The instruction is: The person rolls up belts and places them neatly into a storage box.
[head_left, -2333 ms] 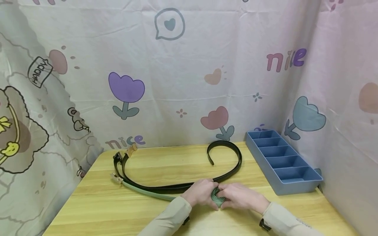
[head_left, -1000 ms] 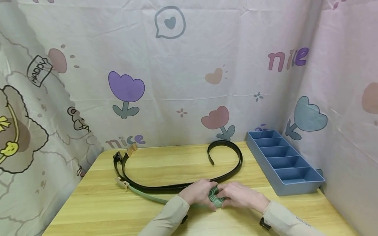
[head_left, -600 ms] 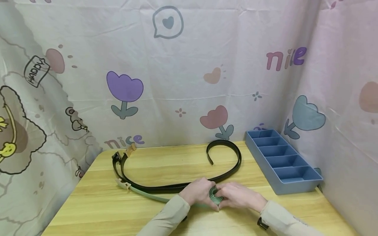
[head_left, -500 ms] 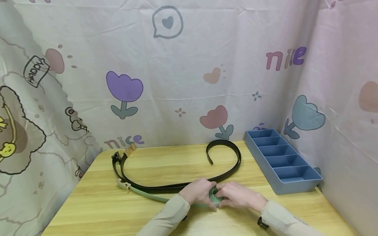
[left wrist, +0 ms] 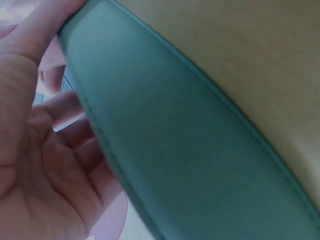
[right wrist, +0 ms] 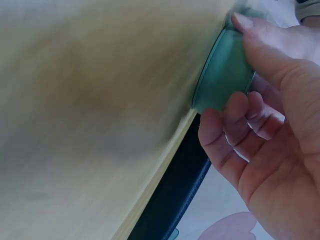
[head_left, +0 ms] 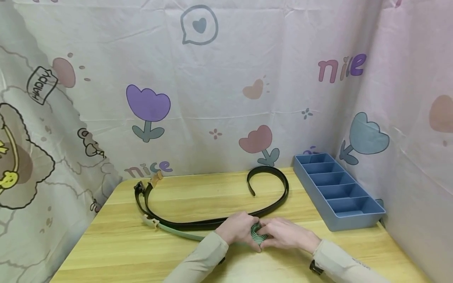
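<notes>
A green belt (head_left: 180,234) runs across the wooden table, its pale gold buckle (head_left: 154,223) at the left and its other end wound into a tight coil (head_left: 259,238) standing on edge. Around the coil's left side curl the fingers of my left hand (head_left: 238,230); the left wrist view shows the stitched strap (left wrist: 165,120) passing the palm. From the right, my right hand (head_left: 288,234) grips the same coil, thumb and fingertips on its outer turn in the right wrist view (right wrist: 225,75). Part of the strap is hidden behind my left hand and sleeve.
Two black belts (head_left: 191,226) lie just behind the green one, their buckles (head_left: 139,188) at the back left and a curled end (head_left: 286,184) at the back. A blue divided tray (head_left: 334,218) stands at the right edge of the table (head_left: 116,243). Printed curtains enclose the back and sides.
The green belt's buckle has slid right and slightly toward me since the first frame. Both hands stay around the coil, with small finger shifts.
</notes>
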Available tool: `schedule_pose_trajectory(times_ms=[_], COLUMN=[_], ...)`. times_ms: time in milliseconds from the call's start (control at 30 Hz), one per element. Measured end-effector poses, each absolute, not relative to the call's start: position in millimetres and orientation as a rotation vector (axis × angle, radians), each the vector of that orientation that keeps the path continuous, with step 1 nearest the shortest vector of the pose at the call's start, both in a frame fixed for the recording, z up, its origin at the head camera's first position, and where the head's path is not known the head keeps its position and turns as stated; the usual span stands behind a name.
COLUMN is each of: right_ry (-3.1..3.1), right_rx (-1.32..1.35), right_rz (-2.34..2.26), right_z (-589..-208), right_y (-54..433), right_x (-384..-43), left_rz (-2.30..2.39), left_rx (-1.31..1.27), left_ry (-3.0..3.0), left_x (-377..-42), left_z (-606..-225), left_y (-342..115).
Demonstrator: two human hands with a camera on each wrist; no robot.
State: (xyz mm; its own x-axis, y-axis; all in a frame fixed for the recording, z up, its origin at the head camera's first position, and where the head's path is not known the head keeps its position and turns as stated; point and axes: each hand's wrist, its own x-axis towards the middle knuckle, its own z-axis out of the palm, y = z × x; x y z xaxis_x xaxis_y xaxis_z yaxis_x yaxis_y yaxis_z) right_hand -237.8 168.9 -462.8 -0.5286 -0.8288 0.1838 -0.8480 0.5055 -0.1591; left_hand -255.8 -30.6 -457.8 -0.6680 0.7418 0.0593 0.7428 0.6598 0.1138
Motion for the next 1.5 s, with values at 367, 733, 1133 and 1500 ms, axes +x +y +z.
schedule_pose_trajectory(times_ms=[367, 733, 1133, 1500], right_ry=[-2.664, -2.614, -2.616, -2.621], right_rx=[1.462, 1.446, 1.436, 1.469], right_rz=[0.315, 0.296, 0.137, 0.165], right_z=[-458.5, -463.2, -467.8, -464.1], right_y=[169.8, 167.9, 158.4, 159.6], right_x=[-240.6, -238.7, -231.7, -233.8], left_rz=[-0.304, -0.100, -0.258, -0.399], left_rx=[-1.347, -1.300, -1.346, -1.332], left_ry=[-2.960, -2.825, -2.879, -3.015], left_x=[-263.4, -258.7, -258.7, -259.4], left_z=[-454.8, -453.8, -460.5, -459.9], left_y=[-36.7, -31.4, -42.1, -50.5])
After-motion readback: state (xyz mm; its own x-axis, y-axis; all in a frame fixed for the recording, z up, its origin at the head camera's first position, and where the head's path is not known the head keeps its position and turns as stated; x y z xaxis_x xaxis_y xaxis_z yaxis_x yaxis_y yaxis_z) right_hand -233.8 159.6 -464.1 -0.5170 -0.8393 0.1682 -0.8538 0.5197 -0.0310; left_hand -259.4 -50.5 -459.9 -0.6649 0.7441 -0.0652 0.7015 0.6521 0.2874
